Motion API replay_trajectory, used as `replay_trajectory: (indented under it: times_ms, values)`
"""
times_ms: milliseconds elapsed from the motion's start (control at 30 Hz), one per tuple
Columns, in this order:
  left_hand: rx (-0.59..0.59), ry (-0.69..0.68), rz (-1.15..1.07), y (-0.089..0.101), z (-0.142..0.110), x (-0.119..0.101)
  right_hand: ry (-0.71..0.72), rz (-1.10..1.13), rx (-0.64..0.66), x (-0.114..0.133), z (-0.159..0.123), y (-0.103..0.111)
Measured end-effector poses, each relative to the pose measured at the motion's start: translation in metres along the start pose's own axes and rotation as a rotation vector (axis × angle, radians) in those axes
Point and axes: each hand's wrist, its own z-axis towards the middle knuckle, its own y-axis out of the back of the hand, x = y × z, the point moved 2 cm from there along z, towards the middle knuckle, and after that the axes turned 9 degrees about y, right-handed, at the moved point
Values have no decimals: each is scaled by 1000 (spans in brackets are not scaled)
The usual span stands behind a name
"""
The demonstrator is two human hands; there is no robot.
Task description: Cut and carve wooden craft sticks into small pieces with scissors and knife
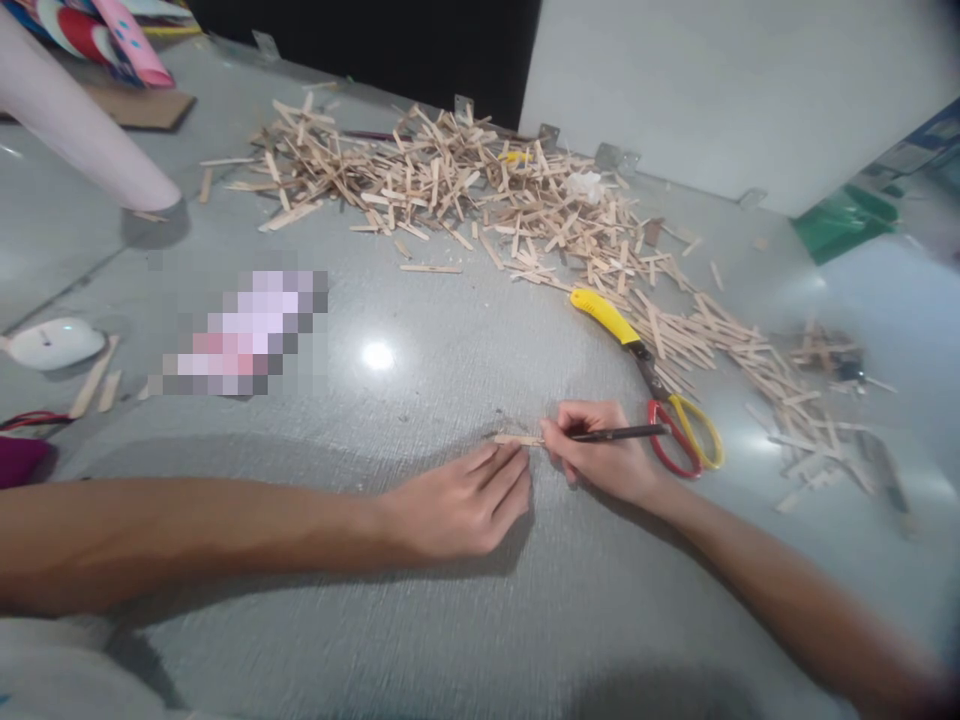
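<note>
My left hand [461, 500] rests on the grey table with its fingertips pressed on a small wooden stick [514, 439]. Close on its right, my right hand [604, 455] is closed around a dark pen [619, 434]. The pen's tip end points left at the stick, but my fingers partly hide it and I cannot tell if it touches. Just beyond my right hand lie scissors [686, 440] with one red and one yellow handle loop. Their blades reach toward a yellow-handled cutter [606, 316].
A big heap of wooden sticks [420, 175] spreads along the back and down the right side. At left are a white computer mouse [56, 343], a blurred-out pinkish object [251, 325] and a pale tube [90, 120]. A green container [847, 222] stands far right.
</note>
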Motion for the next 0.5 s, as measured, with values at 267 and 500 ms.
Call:
replay_trajectory:
  times_ms: [267,500]
  values:
    - [2,3,-18,-1,-1,-1,-38,-13,-50,0,2,-2]
    - [-12,17,-19,0,0,0,-78,-23,-78,2,3,-3]
